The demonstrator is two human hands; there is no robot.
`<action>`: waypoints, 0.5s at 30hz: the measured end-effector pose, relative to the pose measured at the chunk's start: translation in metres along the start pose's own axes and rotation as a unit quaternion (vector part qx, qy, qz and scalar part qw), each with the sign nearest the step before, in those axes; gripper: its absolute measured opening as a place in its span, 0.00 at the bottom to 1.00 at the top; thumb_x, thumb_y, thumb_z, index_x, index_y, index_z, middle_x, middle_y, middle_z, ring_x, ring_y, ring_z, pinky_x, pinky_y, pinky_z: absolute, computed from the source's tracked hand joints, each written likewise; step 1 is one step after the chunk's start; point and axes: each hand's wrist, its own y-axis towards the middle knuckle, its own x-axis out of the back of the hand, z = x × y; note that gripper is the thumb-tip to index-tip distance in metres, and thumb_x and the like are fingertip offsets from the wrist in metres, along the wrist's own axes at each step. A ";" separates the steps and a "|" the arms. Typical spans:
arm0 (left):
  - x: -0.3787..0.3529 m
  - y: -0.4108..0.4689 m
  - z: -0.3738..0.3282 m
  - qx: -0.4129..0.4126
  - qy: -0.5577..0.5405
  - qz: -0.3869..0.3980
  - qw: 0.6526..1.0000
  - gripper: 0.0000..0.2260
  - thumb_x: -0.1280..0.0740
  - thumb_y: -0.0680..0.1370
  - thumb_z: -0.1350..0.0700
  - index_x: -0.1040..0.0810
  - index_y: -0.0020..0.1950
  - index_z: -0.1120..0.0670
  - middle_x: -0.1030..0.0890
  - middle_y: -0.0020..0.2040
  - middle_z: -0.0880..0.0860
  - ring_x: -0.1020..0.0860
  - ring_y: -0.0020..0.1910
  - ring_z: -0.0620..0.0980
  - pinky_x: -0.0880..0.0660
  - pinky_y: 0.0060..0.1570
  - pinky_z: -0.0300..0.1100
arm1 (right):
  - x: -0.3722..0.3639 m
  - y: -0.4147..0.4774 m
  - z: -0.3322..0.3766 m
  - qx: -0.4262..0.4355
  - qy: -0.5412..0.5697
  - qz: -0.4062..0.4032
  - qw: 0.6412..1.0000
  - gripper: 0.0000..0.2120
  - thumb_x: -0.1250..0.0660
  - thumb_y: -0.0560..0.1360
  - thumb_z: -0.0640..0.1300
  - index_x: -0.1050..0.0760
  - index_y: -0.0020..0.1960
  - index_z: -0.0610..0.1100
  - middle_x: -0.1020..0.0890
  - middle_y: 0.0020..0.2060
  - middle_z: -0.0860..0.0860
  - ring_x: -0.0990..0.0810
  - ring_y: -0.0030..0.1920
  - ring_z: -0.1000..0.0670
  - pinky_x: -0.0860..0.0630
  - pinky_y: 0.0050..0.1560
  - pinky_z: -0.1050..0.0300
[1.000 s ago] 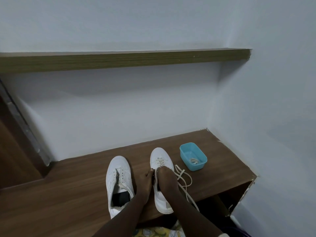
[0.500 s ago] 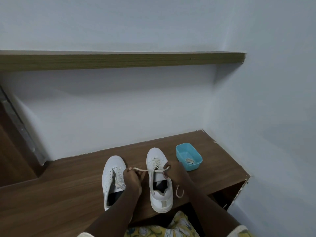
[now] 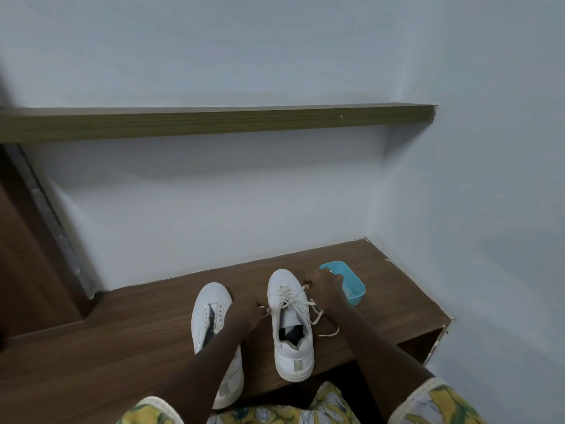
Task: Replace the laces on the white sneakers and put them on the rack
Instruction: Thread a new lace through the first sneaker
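White left sneaker (image 3: 211, 313) and right sneaker (image 3: 292, 353), two in all, side by side on one wooden bench (image 3: 122, 347), toes toward 12 o'clock. One cream lace (image 3: 286, 296) across the right sneaker, strands pinched by left hand (image 3: 244, 313) at 9 o'clock, right hand (image 3: 324, 284) at 2 o'clock. One blue tub (image 3: 354, 283) partly behind that hand.

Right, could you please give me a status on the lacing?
Left hand and right hand each pinch the lace, drawn sideways. Sneaker between them laced near toe only. Blue tub beside right hand.
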 end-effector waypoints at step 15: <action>0.046 -0.023 0.016 0.141 0.424 0.019 0.894 0.11 0.40 0.78 0.59 0.24 0.59 0.52 0.22 0.52 0.46 0.21 0.55 0.47 0.29 0.39 0.35 | -0.018 -0.018 -0.004 0.041 -0.066 0.013 0.997 0.18 0.39 0.77 0.35 0.25 0.63 0.49 0.21 0.59 0.50 0.27 0.62 0.48 0.35 0.62 0.51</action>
